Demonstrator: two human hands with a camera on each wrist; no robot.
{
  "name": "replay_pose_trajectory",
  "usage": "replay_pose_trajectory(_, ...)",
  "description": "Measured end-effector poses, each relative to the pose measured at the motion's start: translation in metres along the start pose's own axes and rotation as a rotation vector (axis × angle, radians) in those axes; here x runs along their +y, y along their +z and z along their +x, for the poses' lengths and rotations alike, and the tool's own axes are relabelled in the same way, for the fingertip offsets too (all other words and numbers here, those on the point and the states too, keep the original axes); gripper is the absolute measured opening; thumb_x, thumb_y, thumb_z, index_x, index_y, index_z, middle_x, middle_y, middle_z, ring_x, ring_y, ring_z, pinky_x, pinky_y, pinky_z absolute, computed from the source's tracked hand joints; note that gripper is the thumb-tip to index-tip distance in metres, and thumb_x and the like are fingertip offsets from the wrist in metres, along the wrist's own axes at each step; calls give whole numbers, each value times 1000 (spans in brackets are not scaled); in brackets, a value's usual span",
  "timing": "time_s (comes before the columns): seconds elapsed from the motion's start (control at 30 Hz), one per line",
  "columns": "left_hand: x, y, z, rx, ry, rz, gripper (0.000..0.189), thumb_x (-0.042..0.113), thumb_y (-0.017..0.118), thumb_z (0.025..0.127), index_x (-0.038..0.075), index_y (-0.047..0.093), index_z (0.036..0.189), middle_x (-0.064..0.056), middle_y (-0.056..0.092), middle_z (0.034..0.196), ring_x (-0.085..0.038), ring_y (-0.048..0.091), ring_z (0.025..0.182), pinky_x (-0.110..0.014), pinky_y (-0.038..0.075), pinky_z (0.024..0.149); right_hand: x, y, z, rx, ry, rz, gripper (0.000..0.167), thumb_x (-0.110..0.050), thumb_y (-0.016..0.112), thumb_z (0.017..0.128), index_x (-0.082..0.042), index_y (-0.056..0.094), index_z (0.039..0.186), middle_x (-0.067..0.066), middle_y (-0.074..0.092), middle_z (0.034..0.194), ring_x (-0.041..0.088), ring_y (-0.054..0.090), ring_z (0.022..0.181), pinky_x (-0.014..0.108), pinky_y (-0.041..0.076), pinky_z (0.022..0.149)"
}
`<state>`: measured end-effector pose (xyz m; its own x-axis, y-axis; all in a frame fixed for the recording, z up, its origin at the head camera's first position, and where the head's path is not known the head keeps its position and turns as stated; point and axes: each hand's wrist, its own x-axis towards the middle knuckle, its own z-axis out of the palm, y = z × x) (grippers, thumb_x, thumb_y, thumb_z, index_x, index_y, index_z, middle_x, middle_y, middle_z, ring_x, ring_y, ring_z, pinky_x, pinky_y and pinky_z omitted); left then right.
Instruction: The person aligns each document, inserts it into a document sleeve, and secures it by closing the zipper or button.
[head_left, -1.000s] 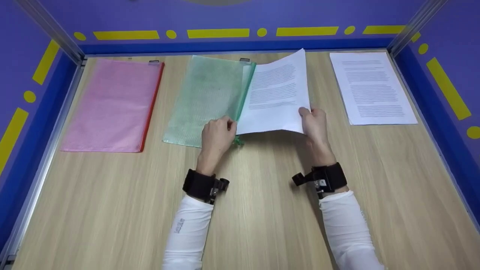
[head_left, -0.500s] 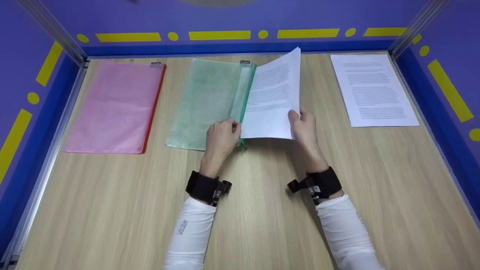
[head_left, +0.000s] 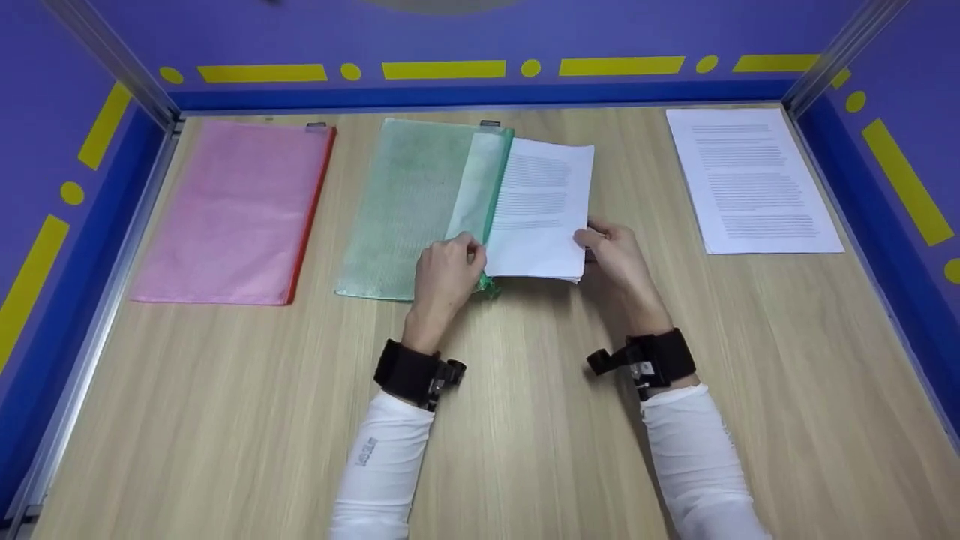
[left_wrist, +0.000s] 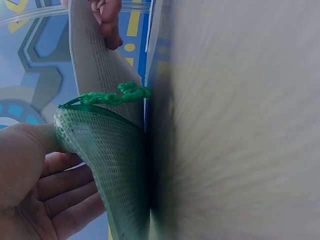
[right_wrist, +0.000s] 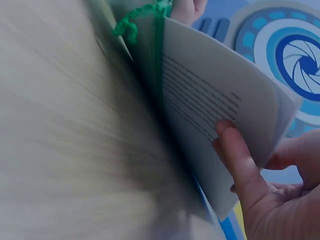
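Observation:
A green mesh zip pouch (head_left: 420,195) lies at the middle back, its zipper side facing right. Printed paper sheets (head_left: 540,202) are partly inside it; their covered part shows pale through the mesh, and the rest sticks out to the right. At the pouch's near opening corner, my left hand (head_left: 446,274) pinches the mesh edge between thumb and fingers, lifting it, beside a green braided cord (left_wrist: 112,96). My right hand (head_left: 619,259) holds the sheets by their right edge near the lower corner. In the right wrist view, its fingers (right_wrist: 237,155) lie along the underside of the sheets.
A pink mesh zip pouch (head_left: 232,214) with a red zipper edge lies at the left. Another stack of printed sheets (head_left: 750,180) lies at the back right. Purple and blue panels (head_left: 442,37) wall in the wooden table (head_left: 517,420) at the back and sides.
The sheets have slid left, deeper into the green pouch, and their raised far corner has come down. My right hand went left with them, then shifted slightly right along their edge.

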<state>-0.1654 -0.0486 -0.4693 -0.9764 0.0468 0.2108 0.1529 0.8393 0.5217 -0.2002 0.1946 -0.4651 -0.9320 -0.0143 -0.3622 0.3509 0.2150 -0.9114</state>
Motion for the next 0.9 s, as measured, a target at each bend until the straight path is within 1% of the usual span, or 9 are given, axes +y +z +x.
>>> replay_pose_trajectory(0.13,1,-1,0,2,0,7,23,20,59,97,2,74,94,-11,77,84,-20,67,64,-38,58,64,2,-9,3,-20,14,-25,55,-17,54,96,-3,42,149,23,65,128,6,71,82,23,58,72)
replay_pose_trajectory(0.23,2,-1,-1,6,17,11,23,19,60,97,2,74,92,-11,77,83,-20,66,63,-37,57,63,4,-13,4,-33,7,-29,55,-15,55,96,-3,42,149,24,65,128,5,72,80,22,58,71)
replay_pose_trajectory(0.47,2,2,-2,19,48,-3,21,17,60,96,2,73,89,-11,77,83,-21,71,67,-37,58,64,5,-13,4,-60,-19,-40,53,-11,53,98,-3,41,149,28,63,128,5,73,79,24,60,71)
replay_pose_trajectory(0.53,2,2,-1,23,55,-7,21,17,61,96,2,73,89,-10,77,83,-21,71,68,-37,58,64,4,-11,3,-63,-22,-45,54,-12,54,98,-2,40,150,27,65,126,6,73,80,24,60,72)
replay_pose_trajectory(0.6,3,2,-1,22,62,-9,21,17,61,96,2,73,88,-10,77,82,-21,71,68,-37,58,65,3,-9,2,-64,-25,-50,56,-12,55,98,-1,38,150,23,69,121,7,73,81,25,60,73)
replay_pose_trajectory(0.67,4,2,-1,19,71,-9,21,17,61,96,2,73,88,-10,77,82,-21,71,68,-36,58,65,3,-7,1,-63,-26,-52,57,-11,55,98,-1,37,151,16,73,113,7,72,80,24,60,72)
replay_pose_trajectory(0.77,5,3,-1,11,81,-2,21,17,61,96,3,73,88,-9,77,81,-21,70,67,-36,58,64,3,-3,2,-63,-31,-38,57,-11,55,98,0,37,151,7,73,102,7,72,78,23,59,71)
replay_pose_trajectory(0.83,5,4,-1,4,87,0,21,17,61,97,3,73,88,-9,77,81,-21,70,67,-36,58,63,2,0,2,-68,-31,-28,57,-10,55,98,-1,36,151,6,73,100,7,72,78,23,59,70)
replay_pose_trajectory(0.9,6,5,-1,-2,95,-1,21,16,60,96,3,73,88,-8,76,81,-20,70,66,-36,58,63,2,3,4,-69,-28,-24,57,-11,55,98,-2,37,151,9,74,102,8,72,79,23,59,70)
